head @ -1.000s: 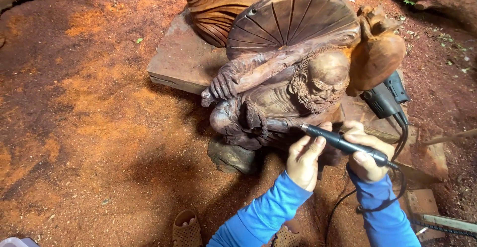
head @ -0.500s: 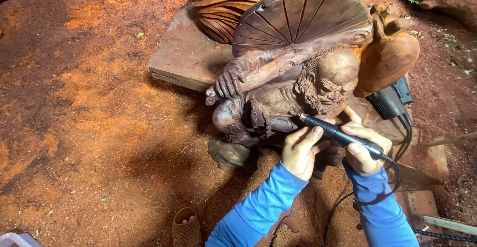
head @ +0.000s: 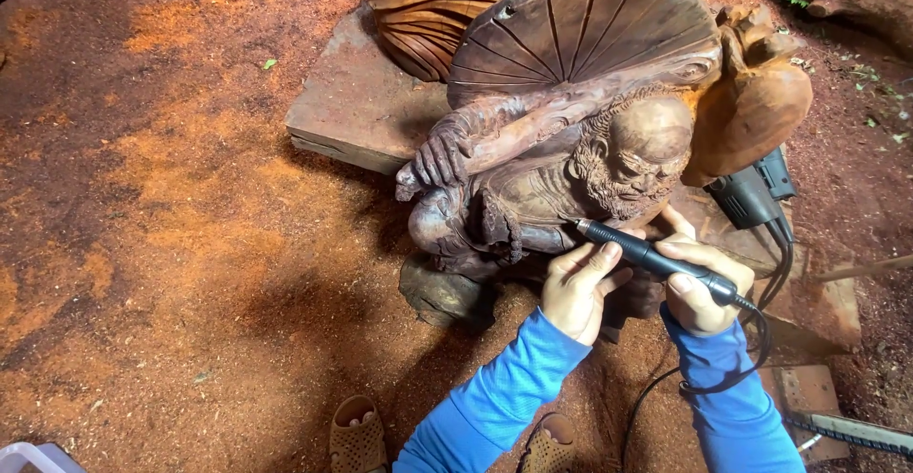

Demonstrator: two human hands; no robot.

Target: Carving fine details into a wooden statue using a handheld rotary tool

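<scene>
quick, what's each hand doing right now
Left hand: fingers closed round the front of the black carving tool, steadying it.
Right hand: closed on the same tool's rear.

Soft even daylight, mild shadows, sharp focus, slight edge distortion

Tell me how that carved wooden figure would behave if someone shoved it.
The carved wooden figure looks like thick solid wood, so probably heavy and stiff. It leans on a stone slab, so it would likely shift little. Its thin fan ribs and carved fingers may chip.
</scene>
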